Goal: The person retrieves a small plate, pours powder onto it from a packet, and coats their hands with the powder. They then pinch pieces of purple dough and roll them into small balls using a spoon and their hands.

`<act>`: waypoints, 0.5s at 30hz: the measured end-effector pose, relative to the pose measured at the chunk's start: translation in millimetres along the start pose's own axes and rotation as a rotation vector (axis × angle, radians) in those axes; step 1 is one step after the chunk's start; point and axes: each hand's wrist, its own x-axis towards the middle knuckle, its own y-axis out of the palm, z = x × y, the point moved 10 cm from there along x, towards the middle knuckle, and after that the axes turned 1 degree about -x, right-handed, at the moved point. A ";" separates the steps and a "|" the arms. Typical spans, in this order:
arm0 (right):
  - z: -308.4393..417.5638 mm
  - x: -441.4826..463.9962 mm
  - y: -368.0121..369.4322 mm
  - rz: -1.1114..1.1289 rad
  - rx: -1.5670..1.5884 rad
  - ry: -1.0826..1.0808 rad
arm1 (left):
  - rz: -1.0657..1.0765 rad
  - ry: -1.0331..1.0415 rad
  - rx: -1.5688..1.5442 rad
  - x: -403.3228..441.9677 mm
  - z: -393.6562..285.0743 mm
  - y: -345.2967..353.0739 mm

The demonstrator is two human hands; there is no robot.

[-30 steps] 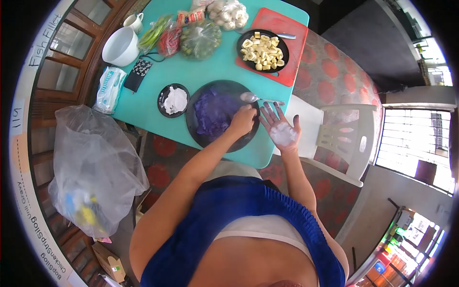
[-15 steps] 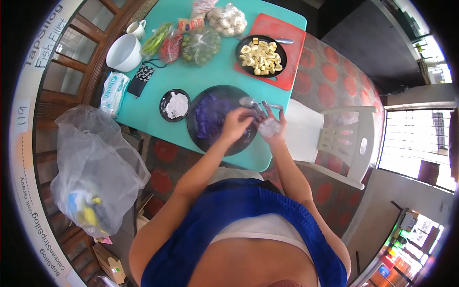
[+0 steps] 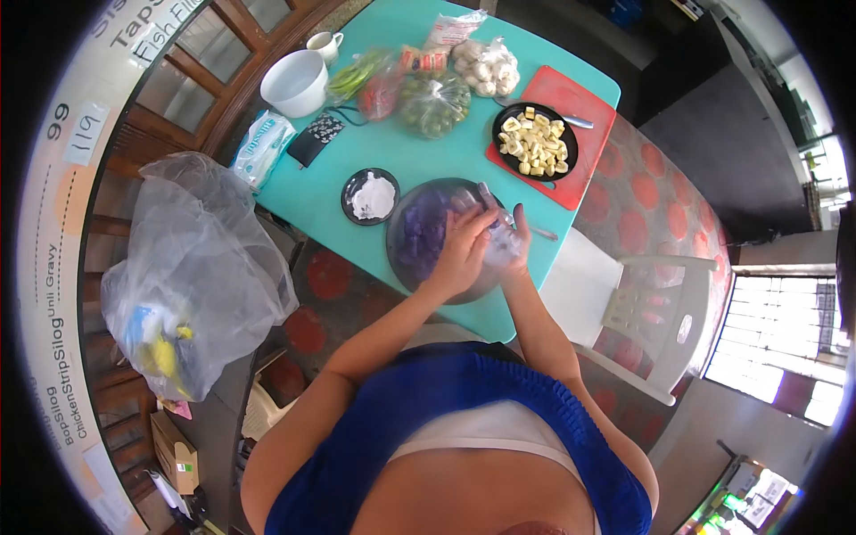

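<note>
My left hand [image 3: 463, 252] is over the right part of a dark round plate [image 3: 435, 291], its fingers stretched toward the palm of my right hand and touching or nearly touching it. My right hand [image 3: 506, 247] is palm up with fingers apart and white powder on it. Whether anything small lies between the hands is hidden. Mashed purple food [image 3: 423, 234] covers the plate's left side. A metal spoon [image 3: 542, 234] sticks out past the plate's right edge, its bowl behind my hands. A small black dish holding white powder [image 3: 372, 197] stands left of the plate.
Sliced pale food in a black pan [image 3: 535, 143] sits on a red board [image 3: 593, 111]. Bagged vegetables [image 3: 434, 104], bagged garlic [image 3: 486, 68], a white bowl [image 3: 295, 84] and a wipes pack [image 3: 264, 149] stand further back. A white chair [image 3: 655, 312] is at the right.
My left hand has left the plate surface and moved onto my right hand, its fingers straighter. My right hand has come left over the plate. The camera view has shifted and turned.
</note>
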 end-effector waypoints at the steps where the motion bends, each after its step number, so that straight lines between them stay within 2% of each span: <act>1: -0.1 2.3 5.1 -0.002 -0.027 -0.014 | -0.008 0.001 0.003 -0.5 -4.5 -1.7; 4: 0.4 7.7 6.5 0.030 0.007 -0.009 | 0.014 -0.035 -0.043 -5.9 -17.6 -2.3; 7: 3.1 11.3 8.2 0.053 0.080 0.000 | 0.113 0.089 0.042 -11.3 -37.5 0.1; 9: 5.2 12.8 11.9 0.062 0.068 -0.006 | 0.121 0.082 -0.166 -16.0 -31.8 -2.0; 10: 5.2 12.1 16.5 0.070 0.056 -0.011 | 0.122 0.082 -0.165 -15.8 -32.1 -1.2; 12: 6.4 10.5 24.2 0.050 0.014 -0.014 | -0.320 -0.050 -0.417 -12.2 -12.3 -38.3; 13: 6.0 10.8 25.5 0.030 -0.029 -0.013 | -0.504 -0.202 -0.471 -16.3 25.7 -41.0; 14: 6.3 11.2 22.7 -0.001 -0.251 -0.065 | -0.564 -0.428 -0.790 -16.4 49.9 -28.5; 15: -1.7 10.2 21.4 -0.001 -0.250 -0.054 | -0.615 -0.655 -1.111 -21.5 67.8 -10.2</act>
